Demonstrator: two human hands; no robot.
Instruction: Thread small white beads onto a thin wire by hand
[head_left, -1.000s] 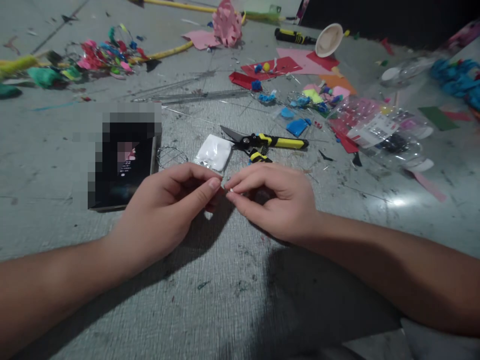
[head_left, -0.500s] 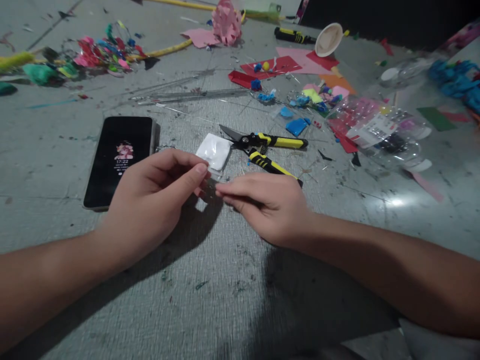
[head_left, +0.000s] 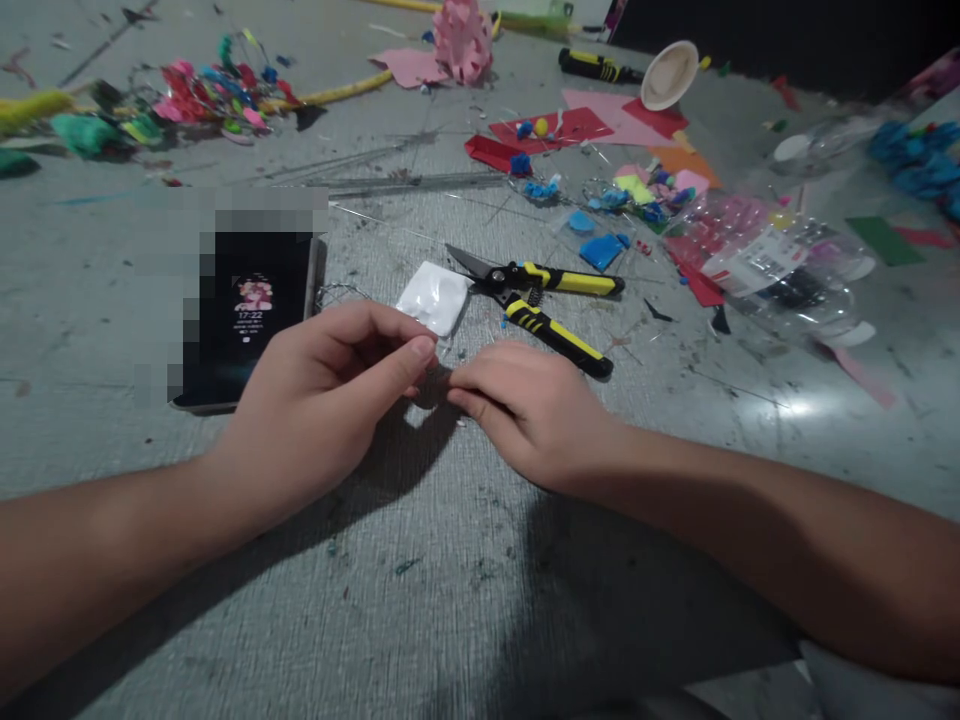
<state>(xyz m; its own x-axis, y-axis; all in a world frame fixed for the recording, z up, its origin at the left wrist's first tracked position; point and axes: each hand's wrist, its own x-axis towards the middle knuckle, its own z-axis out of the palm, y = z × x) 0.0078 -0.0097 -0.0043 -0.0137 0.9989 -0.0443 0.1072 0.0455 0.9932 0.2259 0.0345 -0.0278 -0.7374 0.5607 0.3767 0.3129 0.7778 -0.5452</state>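
Head view: the left hand and right hand face tip to tip, each grip pinched closed, any hold too small to tell, the packet just far, nearer the left.

Dim light, glare on grey surface

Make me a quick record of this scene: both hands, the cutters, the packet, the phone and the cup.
Left hand: thumb and fingers brought together; anything held is too small to tell
Right hand: fingertips near the left's, apart; contents unclear
Cutters: black and yellow, handles spread
Packet: white, beside the cutters
Phone: screen lit, showing 17:22
Cup: farther back, tipped over
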